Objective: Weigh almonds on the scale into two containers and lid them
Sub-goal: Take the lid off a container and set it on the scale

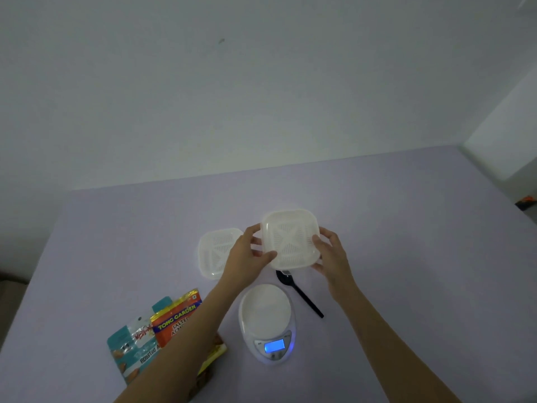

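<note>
I see the L hand [252, 254] and R hand [328, 251] gripping opposite sides of a white translucent square plastic container [290, 239], held tilted above the lilac table [406, 257], w/ fingers curled on its rim. A second matching container [216, 253] lies just left of the L hand. Nearer me: white oval digital scale [266, 321] w/ lit blue display, black plastic spoon [299, 292] beside it, orange almond packet [174, 318] on a teal one [130, 350].

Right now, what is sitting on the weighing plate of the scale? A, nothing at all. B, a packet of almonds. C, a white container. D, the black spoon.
A: the scale shows a bare white plate, while both hands hold the lidded container above the table and the black spoon lies on the table beside the scale.
</note>
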